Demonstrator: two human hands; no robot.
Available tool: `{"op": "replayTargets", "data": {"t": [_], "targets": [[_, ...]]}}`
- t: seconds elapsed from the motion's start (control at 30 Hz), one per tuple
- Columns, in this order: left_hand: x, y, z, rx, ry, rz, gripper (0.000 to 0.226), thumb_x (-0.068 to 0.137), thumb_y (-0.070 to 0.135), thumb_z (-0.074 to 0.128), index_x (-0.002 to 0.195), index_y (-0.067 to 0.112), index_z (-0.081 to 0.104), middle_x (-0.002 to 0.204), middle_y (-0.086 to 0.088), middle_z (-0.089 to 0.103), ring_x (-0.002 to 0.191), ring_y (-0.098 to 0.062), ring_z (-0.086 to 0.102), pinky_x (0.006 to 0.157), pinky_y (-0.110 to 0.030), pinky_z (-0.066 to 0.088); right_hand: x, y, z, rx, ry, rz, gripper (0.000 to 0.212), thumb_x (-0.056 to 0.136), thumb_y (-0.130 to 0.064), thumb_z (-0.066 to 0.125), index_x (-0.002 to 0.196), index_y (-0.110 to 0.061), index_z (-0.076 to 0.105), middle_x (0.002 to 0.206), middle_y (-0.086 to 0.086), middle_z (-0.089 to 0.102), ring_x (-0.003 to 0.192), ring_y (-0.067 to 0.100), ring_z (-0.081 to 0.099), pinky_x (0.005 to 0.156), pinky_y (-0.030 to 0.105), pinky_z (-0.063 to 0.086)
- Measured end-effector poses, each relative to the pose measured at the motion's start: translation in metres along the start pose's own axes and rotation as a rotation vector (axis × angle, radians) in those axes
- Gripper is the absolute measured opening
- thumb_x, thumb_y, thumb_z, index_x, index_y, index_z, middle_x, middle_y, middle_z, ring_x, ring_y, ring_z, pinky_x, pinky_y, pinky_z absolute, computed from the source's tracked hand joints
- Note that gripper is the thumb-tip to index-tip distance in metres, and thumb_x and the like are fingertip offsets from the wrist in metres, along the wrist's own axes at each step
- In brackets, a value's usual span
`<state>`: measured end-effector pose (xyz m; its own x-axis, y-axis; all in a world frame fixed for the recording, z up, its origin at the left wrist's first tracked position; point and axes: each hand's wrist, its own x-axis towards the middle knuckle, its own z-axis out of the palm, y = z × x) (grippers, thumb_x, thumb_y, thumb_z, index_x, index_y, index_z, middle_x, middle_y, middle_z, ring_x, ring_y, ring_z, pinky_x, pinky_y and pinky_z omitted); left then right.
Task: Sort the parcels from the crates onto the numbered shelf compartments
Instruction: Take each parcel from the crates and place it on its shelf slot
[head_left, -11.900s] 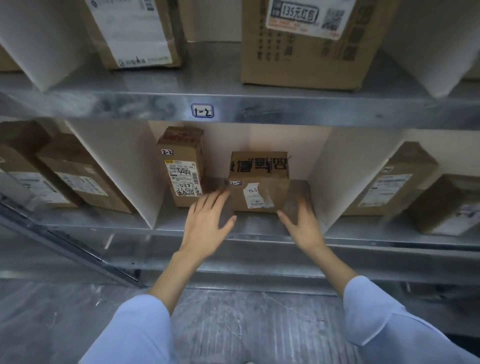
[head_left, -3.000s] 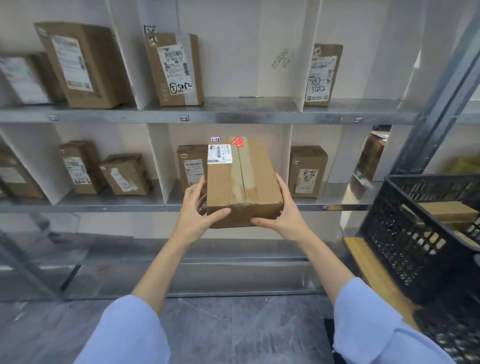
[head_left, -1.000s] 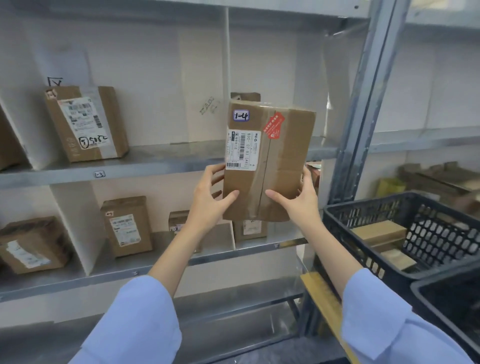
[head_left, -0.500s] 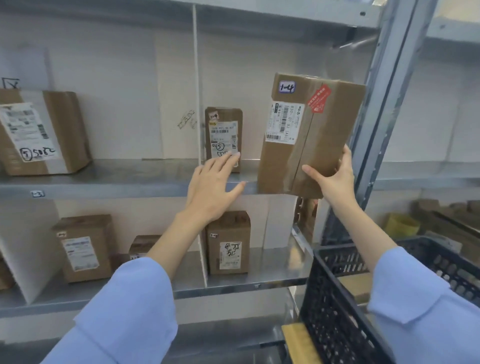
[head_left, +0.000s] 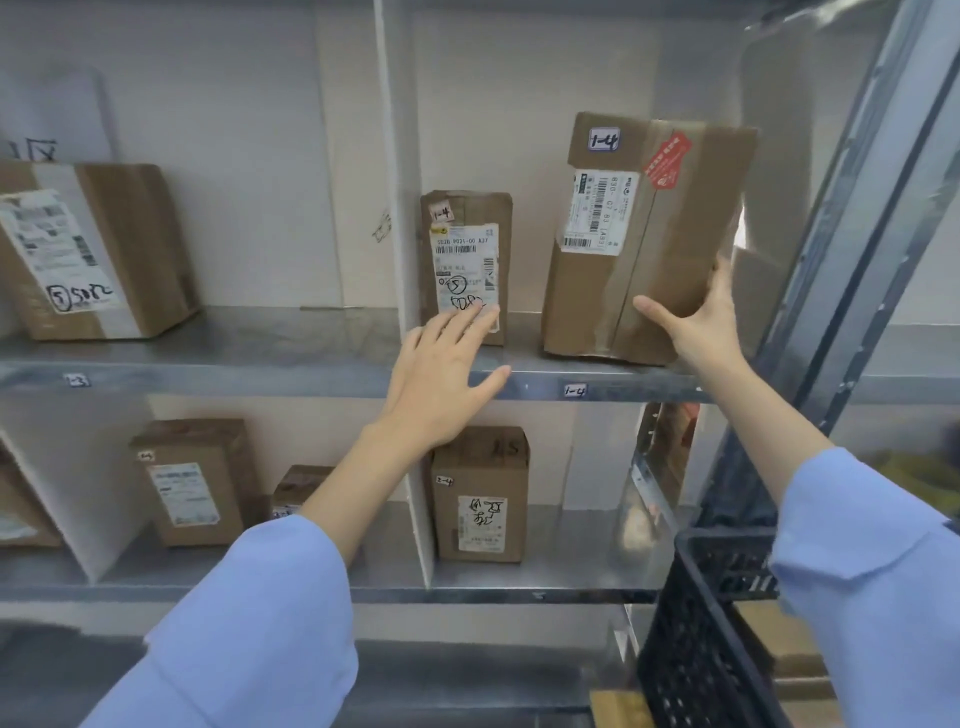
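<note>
A tall brown parcel (head_left: 639, 234) marked 1-4, with a white label and a red sticker, stands on the upper shelf (head_left: 613, 387) in the compartment tagged 1-4. My right hand (head_left: 701, 322) grips its lower right side. My left hand (head_left: 441, 374) is open, fingers spread, over the shelf edge in front of a smaller parcel (head_left: 467, 260) also marked 1-4, which stands at the left of the same compartment. I cannot tell whether the fingertips touch it.
A white divider (head_left: 397, 182) bounds the compartment on the left, a grey steel upright (head_left: 852, 208) on the right. More parcels stand in compartment 1-3 (head_left: 88, 249) and on the lower shelf (head_left: 480, 499). A black crate (head_left: 696, 634) with parcels sits at lower right.
The big parcel has come down from the air onto the 1-4 shelf, held by my right hand alone. My left hand stays open near the small parcel.
</note>
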<state>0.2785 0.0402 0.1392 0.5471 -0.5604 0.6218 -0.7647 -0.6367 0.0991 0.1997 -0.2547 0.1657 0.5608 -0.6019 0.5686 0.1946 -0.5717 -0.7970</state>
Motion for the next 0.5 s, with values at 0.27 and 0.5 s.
{"op": "replayTargets", "data": {"t": [0.27, 0.5], "targets": [[0.005, 0.009, 0.011, -0.016, 0.012, 0.022, 0.063, 0.097, 0.050, 0.045, 0.154, 0.027, 0.029, 0.159, 0.004, 0.031, 0.144, -0.016, 0.025, 0.114, -0.036, 0.020, 0.007, 0.011, 0.004, -0.039, -0.075, 0.032, 0.102, 0.076, -0.042, 0.084, 0.153, -0.023, 0.021, 0.144, -0.010, 0.043, 0.126, 0.003, 0.039, 0.115, 0.031, 0.032], [0.001, 0.028, 0.013, -0.034, 0.028, 0.063, 0.063, 0.096, 0.051, 0.045, 0.153, 0.028, 0.030, 0.157, 0.007, 0.033, 0.140, -0.015, 0.030, 0.111, -0.034, 0.022, -0.012, 0.008, -0.007, -0.135, -0.040, 0.041, 0.094, 0.081, -0.050, 0.076, 0.153, -0.029, 0.020, 0.157, -0.005, 0.035, 0.138, 0.015, 0.039, 0.113, 0.040, 0.033]]}}
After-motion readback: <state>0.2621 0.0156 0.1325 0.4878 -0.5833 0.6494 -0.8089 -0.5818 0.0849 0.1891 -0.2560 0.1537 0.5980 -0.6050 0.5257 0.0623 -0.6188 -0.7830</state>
